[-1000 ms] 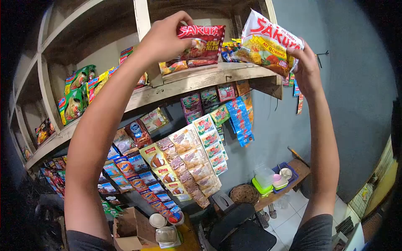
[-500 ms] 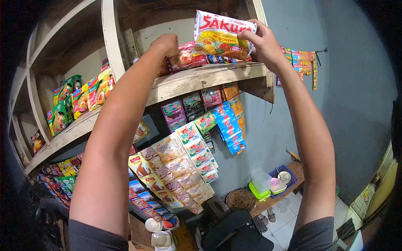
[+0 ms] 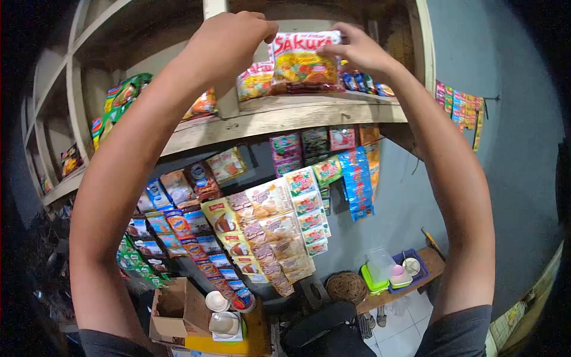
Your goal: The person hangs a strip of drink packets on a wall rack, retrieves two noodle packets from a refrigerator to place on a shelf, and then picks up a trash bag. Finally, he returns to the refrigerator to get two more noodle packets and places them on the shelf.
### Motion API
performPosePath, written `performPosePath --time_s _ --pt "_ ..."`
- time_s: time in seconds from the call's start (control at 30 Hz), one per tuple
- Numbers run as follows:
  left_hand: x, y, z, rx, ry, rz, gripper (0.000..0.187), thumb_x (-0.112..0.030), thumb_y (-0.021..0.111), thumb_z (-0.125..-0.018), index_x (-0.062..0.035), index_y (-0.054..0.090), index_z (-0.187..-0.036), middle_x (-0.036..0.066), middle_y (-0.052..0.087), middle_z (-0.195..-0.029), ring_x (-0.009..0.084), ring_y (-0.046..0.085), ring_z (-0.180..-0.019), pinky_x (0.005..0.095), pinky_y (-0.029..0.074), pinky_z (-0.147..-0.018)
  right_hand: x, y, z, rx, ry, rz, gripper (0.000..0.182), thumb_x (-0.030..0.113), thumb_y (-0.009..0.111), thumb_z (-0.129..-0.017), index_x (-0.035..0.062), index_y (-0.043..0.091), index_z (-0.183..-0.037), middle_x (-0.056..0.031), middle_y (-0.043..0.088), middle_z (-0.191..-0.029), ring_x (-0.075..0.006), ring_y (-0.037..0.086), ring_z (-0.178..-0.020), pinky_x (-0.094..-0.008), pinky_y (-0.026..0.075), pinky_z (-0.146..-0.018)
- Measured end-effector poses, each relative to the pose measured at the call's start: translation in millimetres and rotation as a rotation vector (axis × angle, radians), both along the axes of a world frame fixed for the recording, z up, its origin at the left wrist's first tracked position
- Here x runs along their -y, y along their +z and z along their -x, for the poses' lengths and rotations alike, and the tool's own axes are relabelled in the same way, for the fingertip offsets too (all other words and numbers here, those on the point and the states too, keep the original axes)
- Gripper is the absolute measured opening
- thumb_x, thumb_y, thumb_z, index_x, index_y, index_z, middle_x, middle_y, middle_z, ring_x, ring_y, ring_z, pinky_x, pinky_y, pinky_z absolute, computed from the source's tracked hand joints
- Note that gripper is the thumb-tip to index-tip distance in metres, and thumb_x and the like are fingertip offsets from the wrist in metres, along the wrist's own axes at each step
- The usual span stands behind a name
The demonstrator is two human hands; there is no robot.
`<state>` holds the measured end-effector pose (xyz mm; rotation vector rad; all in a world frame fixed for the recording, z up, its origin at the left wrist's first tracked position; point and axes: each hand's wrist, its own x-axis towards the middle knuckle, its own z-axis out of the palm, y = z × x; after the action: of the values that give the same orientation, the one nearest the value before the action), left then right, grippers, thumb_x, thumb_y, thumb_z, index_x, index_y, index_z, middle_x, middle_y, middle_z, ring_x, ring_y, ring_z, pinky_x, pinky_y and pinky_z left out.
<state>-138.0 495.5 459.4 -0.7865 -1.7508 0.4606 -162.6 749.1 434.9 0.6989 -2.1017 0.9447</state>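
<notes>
A Sakura instant noodle packet (image 3: 306, 66), white and yellow with red lettering, stands upright on the wooden shelf. My right hand (image 3: 363, 52) holds it at the upper right edge, thumb across the front. My left hand (image 3: 235, 37) is closed at its upper left corner, with the fingertips partly hidden. Beside it on the left stands another Sakura packet (image 3: 254, 82), partly behind my left wrist. Under and behind the held packet, red wrappers show along the shelf.
The wooden shelf (image 3: 297, 116) has an upright divider left of the packets. Small blue packets (image 3: 366, 83) lie to the right. Strips of drink sachets (image 3: 270, 217) hang below. Lower down are a cardboard box (image 3: 178, 309) and a blue basket (image 3: 419, 268) with containers.
The Sakura packet in my right hand has come down onto the shelf. My left hand has moved to its upper left corner. The view has shifted left, showing more hanging sachets.
</notes>
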Motion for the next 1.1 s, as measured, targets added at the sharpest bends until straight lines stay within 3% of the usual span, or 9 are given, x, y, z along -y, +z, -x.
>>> performPosePath --time_s 0.13,0.3,0.4,0.5,0.7,0.77,0.9,0.97,1.1 --pt "50 -20 -26 -0.254 -0.299 0.066 0.029 0.006 0.058 -0.068 -0.0098 0.058 -0.092 0.004 0.063 -0.099 0.0258 0.059 -0.099 0.0385 0.045 -0.087 38 13 51 -0.023 -0.085 -0.124 0.052 0.031 0.073 -0.085 0.0017 0.052 -0.123 -0.0105 0.065 -0.091 -0.0156 0.062 -0.081 -0.0302 0.054 -0.067" --pt "119 -45 -55 -0.224 -0.298 -0.015 0.024 0.007 0.057 -0.065 -0.0083 0.057 -0.084 0.004 0.063 -0.097 0.0244 0.060 -0.094 0.0365 0.044 -0.081 62 22 85 -0.028 -0.074 -0.416 0.052 0.035 0.075 -0.082 0.0038 0.058 -0.120 -0.0140 0.066 -0.094 -0.0197 0.064 -0.083 -0.0334 0.054 -0.073" --pt "151 -62 -68 -0.136 -0.293 -0.072 0.023 0.007 0.056 -0.065 -0.0066 0.056 -0.083 0.007 0.063 -0.096 0.0274 0.060 -0.092 0.0366 0.043 -0.081 71 16 77 -0.103 -0.412 -0.460 0.059 0.034 0.081 -0.071 0.0032 0.062 -0.118 -0.0231 0.065 -0.112 -0.0367 0.063 -0.102 -0.0398 0.049 -0.093" --pt "177 -84 -78 -0.057 -0.272 -0.140 0.021 0.004 0.057 -0.066 -0.0076 0.056 -0.083 0.005 0.062 -0.092 0.0271 0.059 -0.089 0.0373 0.043 -0.079 65 7 106 -0.325 -0.478 -0.372 0.058 0.032 0.080 -0.074 0.0018 0.059 -0.118 -0.0199 0.067 -0.093 -0.0292 0.067 -0.087 -0.0392 0.053 -0.074" --pt "219 -130 -114 0.099 -0.203 -0.177 0.024 0.001 0.057 -0.056 -0.0048 0.057 -0.080 0.009 0.063 -0.094 0.0284 0.059 -0.086 0.0383 0.042 -0.077 65 16 89 -0.144 -0.477 -0.657 0.038 0.036 0.069 -0.081 0.0042 0.071 -0.101 -0.0231 0.068 -0.100 -0.0351 0.065 -0.096 -0.0393 0.050 -0.090" --pt "230 -144 -126 0.149 -0.190 -0.191 0.025 0.001 0.056 -0.054 -0.0046 0.058 -0.078 0.009 0.063 -0.093 0.0288 0.059 -0.085 0.0390 0.042 -0.078 58 19 83 -0.146 -0.375 -0.793 0.036 0.022 0.064 -0.088 0.0049 0.063 -0.120 -0.0183 0.068 -0.109 -0.0258 0.069 -0.087 -0.0367 0.054 -0.077" --pt "269 -183 -150 0.223 -0.166 -0.275 0.026 0.000 0.054 -0.052 -0.0038 0.062 -0.076 0.013 0.065 -0.090 0.0309 0.061 -0.084 0.0422 0.046 -0.083 27 35 25 -0.231 -0.288 -0.552 0.045 0.028 0.058 -0.093 0.0049 0.053 -0.132 -0.0134 0.060 -0.128 -0.0236 0.058 -0.117 -0.0342 0.044 -0.099" --pt "296 -213 -166 0.268 -0.141 -0.373 0.025 0.002 0.053 -0.053 -0.0022 0.063 -0.076 0.015 0.065 -0.090 0.0307 0.061 -0.084 0.0412 0.047 -0.081 71 -24 -49 -0.294 -0.144 -0.071 0.043 0.027 0.054 -0.096 0.0035 0.055 -0.131 -0.0124 0.056 -0.133 -0.0205 0.052 -0.122 -0.0310 0.038 -0.104" --pt "363 -282 -198 0.343 -0.105 -0.653 0.017 0.003 0.052 -0.067 0.0022 0.064 -0.079 0.018 0.066 -0.097 0.0280 0.062 -0.087 0.0364 0.048 -0.080 78 -142 -138 -0.210 0.084 -0.197 0.040 0.038 0.059 -0.088 0.0006 0.061 -0.101 -0.0147 0.061 -0.098 -0.0256 0.058 -0.091 -0.0377 0.045 -0.083"
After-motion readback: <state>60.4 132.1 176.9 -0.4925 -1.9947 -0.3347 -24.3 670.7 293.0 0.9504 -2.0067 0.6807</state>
